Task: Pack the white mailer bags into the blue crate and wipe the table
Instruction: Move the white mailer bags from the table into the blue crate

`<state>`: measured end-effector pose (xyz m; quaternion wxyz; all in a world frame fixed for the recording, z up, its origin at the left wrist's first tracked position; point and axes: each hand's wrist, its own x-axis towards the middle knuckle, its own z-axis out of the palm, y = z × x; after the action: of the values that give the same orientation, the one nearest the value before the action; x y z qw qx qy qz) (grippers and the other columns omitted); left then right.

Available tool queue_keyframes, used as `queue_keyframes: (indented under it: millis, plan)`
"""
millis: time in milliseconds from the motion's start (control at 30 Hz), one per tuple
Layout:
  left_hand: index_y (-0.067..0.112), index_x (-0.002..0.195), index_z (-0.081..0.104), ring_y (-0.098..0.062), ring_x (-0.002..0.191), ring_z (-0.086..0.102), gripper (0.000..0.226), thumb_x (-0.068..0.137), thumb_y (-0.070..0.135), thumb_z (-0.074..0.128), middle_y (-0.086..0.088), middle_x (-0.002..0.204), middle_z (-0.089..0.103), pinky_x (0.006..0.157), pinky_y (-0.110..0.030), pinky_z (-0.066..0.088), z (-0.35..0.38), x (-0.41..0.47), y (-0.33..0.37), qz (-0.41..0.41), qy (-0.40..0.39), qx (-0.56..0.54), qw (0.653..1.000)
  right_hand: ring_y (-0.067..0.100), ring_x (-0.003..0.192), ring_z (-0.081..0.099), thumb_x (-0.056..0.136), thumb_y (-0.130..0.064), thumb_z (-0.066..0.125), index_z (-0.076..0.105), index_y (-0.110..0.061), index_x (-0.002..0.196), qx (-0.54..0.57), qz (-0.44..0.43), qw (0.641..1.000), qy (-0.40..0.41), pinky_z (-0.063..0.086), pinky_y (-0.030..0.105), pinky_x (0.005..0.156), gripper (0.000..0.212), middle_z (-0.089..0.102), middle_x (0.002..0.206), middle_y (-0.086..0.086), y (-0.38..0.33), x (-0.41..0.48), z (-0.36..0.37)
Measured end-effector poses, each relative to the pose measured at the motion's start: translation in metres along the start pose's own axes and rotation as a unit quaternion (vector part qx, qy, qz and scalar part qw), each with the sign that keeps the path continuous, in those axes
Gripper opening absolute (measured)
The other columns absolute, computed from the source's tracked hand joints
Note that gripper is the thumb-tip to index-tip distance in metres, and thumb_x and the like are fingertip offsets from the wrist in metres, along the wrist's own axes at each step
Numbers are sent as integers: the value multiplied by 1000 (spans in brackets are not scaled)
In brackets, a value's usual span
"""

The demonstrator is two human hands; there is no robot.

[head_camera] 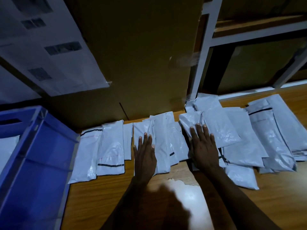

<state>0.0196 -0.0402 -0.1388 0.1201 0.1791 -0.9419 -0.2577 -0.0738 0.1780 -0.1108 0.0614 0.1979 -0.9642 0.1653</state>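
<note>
Many white bags [232, 135] lie in a messy row across the wooden tabletop [103, 196]. The left hand [145, 155] and the right hand [203, 146] both press flat on bags, fingers straight and a little spread. The blue crate [38, 146] sits at the left, touching the nearest bags.

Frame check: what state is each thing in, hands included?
Blue crate: open-topped, left of the bags, something white inside.
White mailer bags: lying flat, overlapping in a row on the table.
Left hand: open, palm down on the middle bags.
Right hand: open, palm down on bags beside it.
Wooden table: pale worn patch near its front edge.
</note>
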Motion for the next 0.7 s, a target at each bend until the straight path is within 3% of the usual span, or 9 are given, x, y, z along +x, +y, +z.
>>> queue_keyframes:
  millis: [133, 333, 500, 600, 700]
  plan:
    - [18, 157, 40, -23, 156, 22, 66, 108, 53, 13, 1, 166, 30, 120, -65, 24, -2, -2, 1, -13, 31, -48, 998, 37, 153, 21, 101, -29, 40, 41, -11, 153, 8, 7, 1000, 28, 27, 60, 117, 55, 30, 163, 16, -13, 3, -11]
    - [17, 158, 31, -29, 154, 26, 62, 110, 47, 7, -6, 165, 32, 120, -61, 29, -35, -3, 20, 16, 92, -43, 995, 36, 154, 15, 102, -32, 36, 33, -12, 157, 5, -19, 998, 51, 23, 58, 120, 59, 23, 166, 16, -53, 0, -28]
    - [16, 159, 33, -23, 157, 18, 65, 110, 47, 4, -2, 168, 26, 125, -51, 14, -87, -2, 33, 25, 136, -51, 989, 31, 156, 10, 103, -25, 36, 34, -14, 157, 41, -10, 997, 71, 20, 56, 121, 55, 21, 167, 12, -97, 3, -48]
    - [18, 160, 28, -21, 158, 15, 60, 110, 46, 8, 0, 169, 23, 126, -50, 11, -113, 0, 34, 40, 155, -61, 985, 32, 155, 13, 104, -27, 35, 34, -15, 157, 54, -8, 995, 83, 21, 56, 121, 55, 23, 166, 12, -120, 6, -66]
    - [21, 161, 23, -20, 158, 14, 50, 113, 32, 23, 3, 169, 20, 124, -55, 18, -140, 3, 28, 59, 199, -33, 978, 33, 155, 14, 105, -31, 32, 35, -15, 157, 62, -24, 992, 103, 22, 54, 120, 54, 25, 166, 12, -157, 7, -89]
